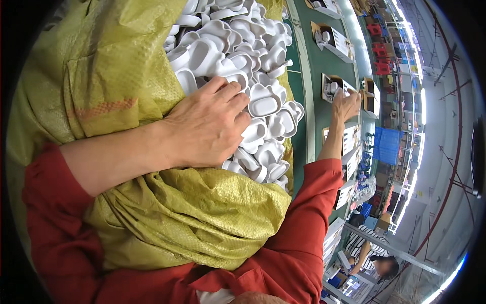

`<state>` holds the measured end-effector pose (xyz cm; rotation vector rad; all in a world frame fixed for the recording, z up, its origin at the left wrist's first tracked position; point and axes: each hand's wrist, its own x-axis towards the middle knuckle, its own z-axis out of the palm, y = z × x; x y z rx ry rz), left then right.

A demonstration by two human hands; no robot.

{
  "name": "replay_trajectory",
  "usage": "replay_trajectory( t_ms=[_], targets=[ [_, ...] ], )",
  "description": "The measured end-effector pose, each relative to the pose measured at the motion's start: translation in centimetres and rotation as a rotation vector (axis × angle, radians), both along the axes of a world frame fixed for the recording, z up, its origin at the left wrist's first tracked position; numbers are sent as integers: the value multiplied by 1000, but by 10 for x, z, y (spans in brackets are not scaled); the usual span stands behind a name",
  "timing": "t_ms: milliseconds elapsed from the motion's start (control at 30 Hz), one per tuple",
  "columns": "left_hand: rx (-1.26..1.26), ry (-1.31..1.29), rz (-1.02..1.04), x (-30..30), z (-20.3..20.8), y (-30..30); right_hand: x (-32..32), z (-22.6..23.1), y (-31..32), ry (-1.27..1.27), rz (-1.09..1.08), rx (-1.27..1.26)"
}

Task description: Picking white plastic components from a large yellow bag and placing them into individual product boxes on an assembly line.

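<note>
My left hand (210, 124) rests on a heap of white moulded plastic parts (266, 100), its fingers curled down over one of them and the fingertips partly hidden. The parts are small, rounded and hollow like shallow trays, and they fill a yellow woven sack (217, 207) whose mouth is folded back. Over on the green conveyor belt (316, 55), my right hand (347, 105) reaches into an opened carton (329, 83) holding light-coloured items. Its fingers are drawn together at the carton, and what they grip is too small to make out.
More opened cartons (334, 43) stand in a row along the belt. Beyond it are shelves with red stools (379, 49) and a blue crate (387, 144). A person in a striped top (362, 248) works farther down the line, at lower right.
</note>
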<state>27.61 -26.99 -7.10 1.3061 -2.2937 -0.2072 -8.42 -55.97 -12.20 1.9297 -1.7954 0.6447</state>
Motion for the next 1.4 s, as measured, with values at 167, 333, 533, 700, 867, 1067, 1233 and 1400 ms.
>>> replay_trajectory(
  t_ms=[167, 333, 533, 700, 867, 1067, 1233, 1400],
  targets=[
    [4, -9, -7, 1, -2, 1, 99, 26, -24, -213, 357, 296],
    [-46, 21, -4, 0, -1, -1, 244, 31, -29, -355, 782, 588],
    [-68, 65, -10, -2, 0, -5, 278, 17, -32, -21, 902, 728],
    [-57, 26, 15, 9, -5, 3, 254, 49, 33, -186, 797, 937],
    [-56, 44, -58, 0, 4, -2, 146, 38, 49, -116, 842, 731],
    [-17, -25, -99, 3, 7, 5, 80, 27, 99, -432, 482, 673],
    [5, -163, -97, -4, 2, -2, 27, 10, 115, -644, 252, 702],
    [-146, -273, -80, -26, -16, -23, -30, -11, 125, -443, 283, 274]
  ],
)
